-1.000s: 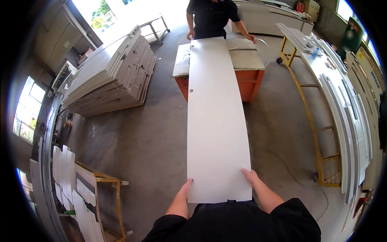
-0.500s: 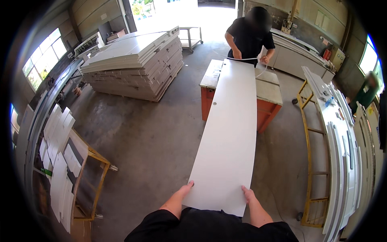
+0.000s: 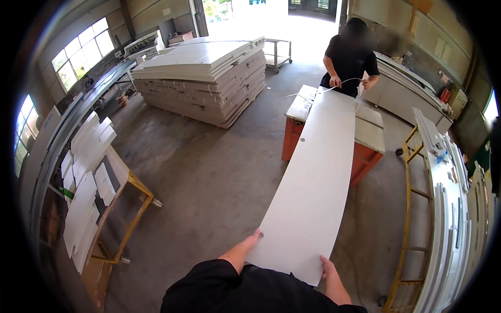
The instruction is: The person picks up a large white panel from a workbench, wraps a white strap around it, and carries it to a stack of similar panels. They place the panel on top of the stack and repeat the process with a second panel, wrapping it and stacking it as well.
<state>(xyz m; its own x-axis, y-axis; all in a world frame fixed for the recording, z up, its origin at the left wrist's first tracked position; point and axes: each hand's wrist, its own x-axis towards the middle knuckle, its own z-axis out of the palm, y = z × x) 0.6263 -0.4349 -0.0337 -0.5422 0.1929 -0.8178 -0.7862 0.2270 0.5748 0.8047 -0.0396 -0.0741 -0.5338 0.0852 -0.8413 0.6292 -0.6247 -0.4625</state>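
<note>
A long white panel stretches from my waist to an orange workbench, where its far end rests. My left hand grips the panel's left edge, beside a small round hole near the close end. On the opposite edge, my right hand has its thumb on top; the fingers underneath are hidden. At the far end a co-worker in black holds a thin white strip in both hands, just above the panel.
To the left rear stands a tall stack of panels. A yellow-framed cart with white boards is on my left; another yellow rack bearing long white pieces flanks me on the right. Long machinery lines the back right.
The scene has shifted right in view as my head turned left. The co-worker's white strip now extends past the panel's left edge. My hands keep hold of the panel.
</note>
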